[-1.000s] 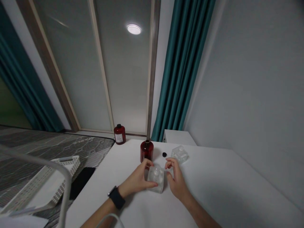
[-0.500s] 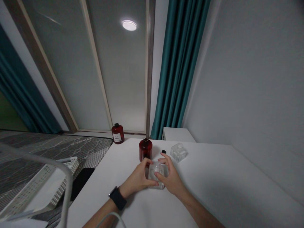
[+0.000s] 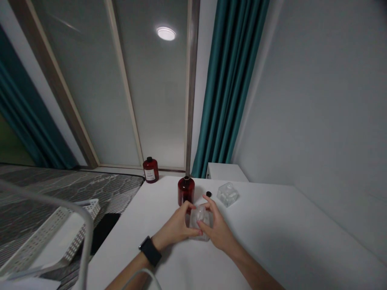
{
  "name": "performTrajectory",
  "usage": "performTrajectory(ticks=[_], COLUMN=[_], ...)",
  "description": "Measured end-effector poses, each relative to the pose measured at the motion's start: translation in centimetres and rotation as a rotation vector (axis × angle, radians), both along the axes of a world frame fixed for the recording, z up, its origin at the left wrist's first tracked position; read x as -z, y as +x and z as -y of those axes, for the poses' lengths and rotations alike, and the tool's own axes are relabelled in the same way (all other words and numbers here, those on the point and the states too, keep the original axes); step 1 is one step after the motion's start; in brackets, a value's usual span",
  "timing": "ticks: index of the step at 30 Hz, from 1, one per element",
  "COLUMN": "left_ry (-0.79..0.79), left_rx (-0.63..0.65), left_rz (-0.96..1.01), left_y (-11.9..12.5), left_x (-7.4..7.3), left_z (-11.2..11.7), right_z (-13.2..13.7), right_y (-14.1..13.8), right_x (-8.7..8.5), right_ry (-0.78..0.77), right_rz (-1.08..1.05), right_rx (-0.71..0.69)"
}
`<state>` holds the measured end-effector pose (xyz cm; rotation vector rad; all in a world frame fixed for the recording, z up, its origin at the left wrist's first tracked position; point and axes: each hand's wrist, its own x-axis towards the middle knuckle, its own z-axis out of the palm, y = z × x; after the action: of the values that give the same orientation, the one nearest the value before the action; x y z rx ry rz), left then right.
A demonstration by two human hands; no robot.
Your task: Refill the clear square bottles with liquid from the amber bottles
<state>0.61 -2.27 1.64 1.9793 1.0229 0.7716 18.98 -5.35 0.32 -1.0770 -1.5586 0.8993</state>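
Observation:
A clear square glass bottle (image 3: pixel 199 222) stands on the white table (image 3: pixel 272 241) in front of me. My left hand (image 3: pixel 177 226), with a dark watch on its wrist, wraps the bottle's left side. My right hand (image 3: pixel 217 228) is closed around its right side, fingers over the top. Just behind stands an open dark red bottle (image 3: pixel 186 190). A small black cap (image 3: pixel 208 194) lies beside it. A second clear glass bottle (image 3: pixel 227 194) sits further right.
Another dark red bottle (image 3: pixel 150 170) with a label stands on the sill by the window. A white perforated tray (image 3: pixel 51 233) and a dark flat object (image 3: pixel 104 231) lie on the patterned bed at left. A white cabinet (image 3: pixel 225 172) stands behind the table, by teal curtains.
My right hand, open beside the clear bottle a second ago, has closed onto its right side and top. The left hand has kept its hold.

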Motion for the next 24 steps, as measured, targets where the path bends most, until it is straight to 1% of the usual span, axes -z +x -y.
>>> performTrajectory(ticks=[2, 3, 5, 8, 10, 14, 15, 20, 21, 24], left_ry=[-0.001, -0.001, -0.004, -0.016, -0.025, -0.031, -0.029, -0.009, -0.005, -0.001], left_rx=[0.001, 0.002, 0.002, 0.006, 0.011, 0.009, 0.009, 0.021, 0.023, 0.019], left_rz=[-0.004, -0.004, -0.002, 0.004, 0.011, 0.019, 0.021, 0.031, 0.032, 0.023], left_y=[-0.03, -0.04, -0.04, 0.01, 0.04, 0.06, 0.06, 0.09, 0.1, 0.09], left_x=[0.07, 0.09, 0.1, 0.08, 0.06, 0.06, 0.08, 0.17, 0.17, 0.06], left_z=[-0.02, -0.02, -0.02, -0.04, -0.07, -0.07, -0.07, -0.05, -0.03, 0.06], right_z=[0.03, 0.05, 0.12, 0.22, 0.2, 0.1, 0.12, 0.44, 0.45, 0.33], right_y=[0.06, 0.12, 0.23, 0.27, 0.28, 0.44, 0.46, -0.06, -0.21, -0.42], right_x=[0.04, 0.05, 0.07, 0.09, 0.12, 0.04, -0.05, -0.38, -0.31, 0.11], right_ry=[0.019, 0.032, 0.054, 0.053, 0.046, 0.098, 0.1, 0.0, -0.013, -0.002], right_rz=[0.043, 0.052, 0.044, -0.013, -0.04, -0.014, -0.015, -0.085, -0.087, -0.043], right_rx=[0.084, 0.095, 0.057, -0.045, -0.069, 0.047, 0.052, -0.092, -0.086, 0.038])
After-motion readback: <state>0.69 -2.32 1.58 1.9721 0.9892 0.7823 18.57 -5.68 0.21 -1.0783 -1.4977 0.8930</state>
